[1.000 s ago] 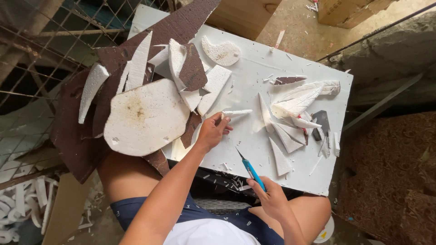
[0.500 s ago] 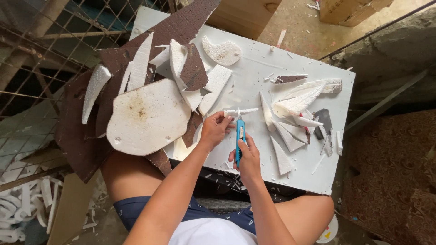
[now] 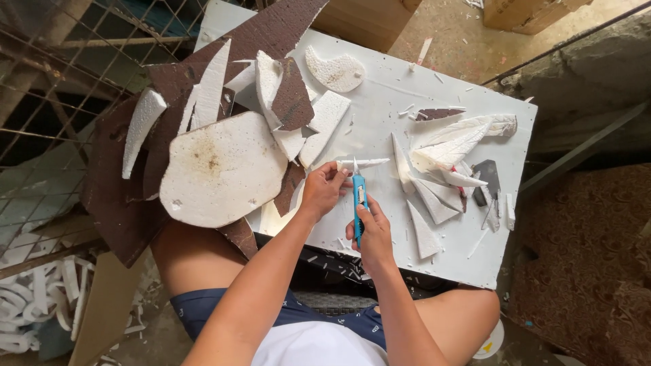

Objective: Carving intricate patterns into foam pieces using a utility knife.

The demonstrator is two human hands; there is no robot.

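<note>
Two hands meet near the front middle of the white counter point(image 3: 447, 88). The left hand point(image 3: 324, 190) is pinched on a thin white foam strip point(image 3: 366, 163), which lies across the counter just above the knuckles and tapers to a point on its right end. The right hand point(image 3: 371, 230) is wrapped around a blue utility knife point(image 3: 359, 200), held upright with its blade tip touching the strip next to the left fingers (the two hands sit just beside each other, almost touching).

Left of the hands, a large rounded foam slab point(image 3: 220, 169) with brownish stains overhangs the counter's edge and rests on a heap of dark brown sheets point(image 3: 115, 196) and white foam offcuts point(image 3: 319, 122). A small curved foam piece point(image 3: 336, 71) lies alone farther back.

Right of the hands, several pointed foam wedges point(image 3: 424, 227) lie side by side, and behind them a stack of long feather-like foam shapes point(image 3: 454, 139). A dark scrap point(image 3: 437, 113) sits above that stack, and small white crumbs are scattered over the surface.

Below the counter the person's bare knees and blue shorts point(image 3: 291, 315) show. A wire fence point(image 3: 61, 74) stands to the far left, with white curved foam scraps point(image 3: 27, 305) on the floor beneath it.
</note>
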